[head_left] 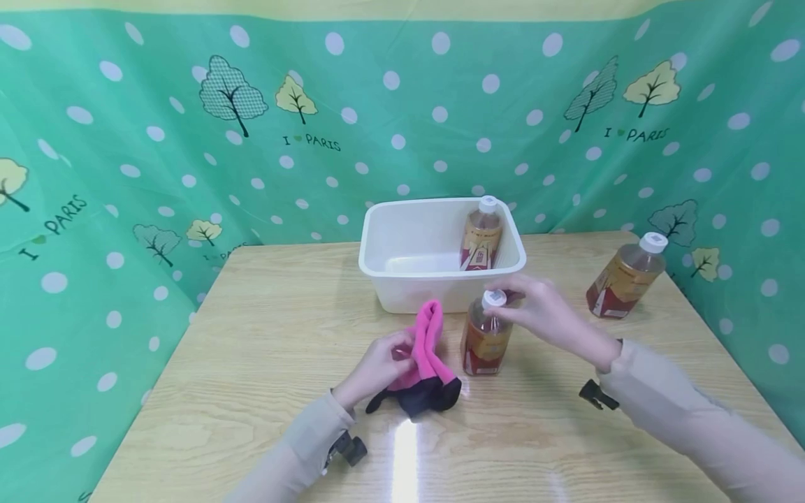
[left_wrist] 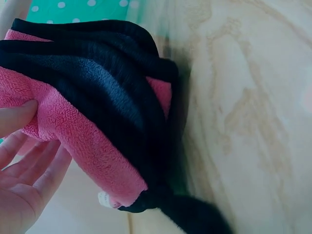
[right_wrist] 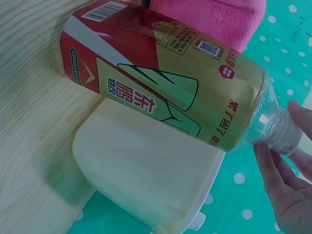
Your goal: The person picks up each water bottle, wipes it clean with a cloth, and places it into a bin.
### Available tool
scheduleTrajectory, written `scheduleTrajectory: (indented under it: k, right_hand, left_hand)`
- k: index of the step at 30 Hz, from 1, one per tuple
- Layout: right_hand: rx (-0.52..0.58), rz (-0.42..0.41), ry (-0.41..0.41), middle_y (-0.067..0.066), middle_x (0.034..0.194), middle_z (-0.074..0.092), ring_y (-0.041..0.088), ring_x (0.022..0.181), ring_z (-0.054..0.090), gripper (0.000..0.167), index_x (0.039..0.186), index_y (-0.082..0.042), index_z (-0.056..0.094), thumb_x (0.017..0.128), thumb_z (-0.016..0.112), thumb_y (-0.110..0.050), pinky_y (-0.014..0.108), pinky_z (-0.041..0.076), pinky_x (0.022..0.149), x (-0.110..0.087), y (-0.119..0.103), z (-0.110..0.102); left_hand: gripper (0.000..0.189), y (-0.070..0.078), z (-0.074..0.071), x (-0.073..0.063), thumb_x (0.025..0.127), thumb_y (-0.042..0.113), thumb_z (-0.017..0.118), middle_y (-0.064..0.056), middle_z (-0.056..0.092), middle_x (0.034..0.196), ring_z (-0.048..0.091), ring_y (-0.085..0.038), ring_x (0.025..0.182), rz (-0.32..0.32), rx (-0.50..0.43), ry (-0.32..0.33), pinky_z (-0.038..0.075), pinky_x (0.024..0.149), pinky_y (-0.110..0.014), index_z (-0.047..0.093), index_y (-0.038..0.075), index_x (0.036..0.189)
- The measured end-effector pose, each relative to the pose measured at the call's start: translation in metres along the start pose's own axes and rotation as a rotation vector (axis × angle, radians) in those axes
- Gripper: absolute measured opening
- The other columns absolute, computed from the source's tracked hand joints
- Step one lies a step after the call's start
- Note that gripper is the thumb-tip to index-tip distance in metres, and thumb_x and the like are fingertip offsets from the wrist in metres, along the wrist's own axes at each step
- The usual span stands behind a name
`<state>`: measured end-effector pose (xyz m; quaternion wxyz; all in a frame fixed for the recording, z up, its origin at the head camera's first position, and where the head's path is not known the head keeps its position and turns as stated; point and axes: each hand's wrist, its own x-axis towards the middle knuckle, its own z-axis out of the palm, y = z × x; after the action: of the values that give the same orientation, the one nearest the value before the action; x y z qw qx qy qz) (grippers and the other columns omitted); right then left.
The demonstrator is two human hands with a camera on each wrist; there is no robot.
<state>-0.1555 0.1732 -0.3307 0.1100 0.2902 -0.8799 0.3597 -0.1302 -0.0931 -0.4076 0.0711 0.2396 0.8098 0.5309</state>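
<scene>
Person's left hand [head_left: 377, 367], lower center of frame, pinches pink-and-black cloth [head_left: 424, 353], thumb on near face, fingers behind. Right hand [head_left: 536, 307], right of center, pinches white cap [head_left: 495, 298] of amber bottle [head_left: 486, 344] between thumb and fingertips, bottle just before white tub [head_left: 409, 293]. Second bottle [head_left: 481, 241] inside tub, right end. Third bottle [head_left: 622, 279] on table [head_left: 283, 314], right part of frame.

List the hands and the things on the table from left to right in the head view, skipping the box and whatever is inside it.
Left hand → pink cloth → held bottle → right hand → far-right bottle.
</scene>
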Motion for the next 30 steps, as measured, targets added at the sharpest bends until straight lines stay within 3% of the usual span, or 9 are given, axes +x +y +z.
scheduleTrajectory:
  k: [5,8,18,30]
  right_hand:
    - [-0.019,-0.01,0.0,0.01,0.091,0.065,0.021,0.081,0.062,0.03,0.096,0.001,0.063,0.07,0.073,-0.009,0.03,0.054,0.067,-0.003,-0.002,0.002]
    - [-0.017,-0.02,0.014,0.01,0.09,0.065,0.021,0.081,0.062,0.03,0.096,0.001,0.063,0.069,0.073,-0.008,0.029,0.054,0.066,-0.004,-0.002,0.002]
    - [-0.003,-0.067,0.052,0.01,0.089,0.065,0.02,0.079,0.062,0.03,0.094,0.001,0.064,0.068,0.073,-0.008,0.026,0.054,0.065,-0.004,0.0,0.004]
    - [-0.025,-0.071,0.05,0.009,0.089,0.065,0.019,0.08,0.062,0.03,0.094,0.0,0.064,0.067,0.075,-0.008,0.026,0.054,0.066,-0.005,0.0,0.004]
  left_hand:
    - [0.016,-0.015,-0.001,0.006,0.075,-0.008,0.057,-0.017,0.059,0.099,0.058,-0.026,0.088,0.034,0.028,-0.008,0.052,0.074,-0.025,0.059,-0.004,0.09]
    - [0.017,-0.014,-0.005,0.01,0.075,-0.007,0.057,-0.016,0.059,0.099,0.058,-0.024,0.086,0.061,0.057,-0.009,0.052,0.072,-0.023,0.06,-0.003,0.091]
    - [0.017,0.01,-0.016,0.028,0.074,-0.005,0.057,-0.013,0.06,0.096,0.058,-0.02,0.083,0.149,0.138,-0.013,0.052,0.068,-0.021,0.061,-0.002,0.09]
    - [0.015,0.033,-0.006,0.042,0.073,-0.003,0.061,-0.015,0.058,0.107,0.058,-0.016,0.076,0.258,0.208,-0.057,0.05,0.067,-0.018,0.062,-0.002,0.088]
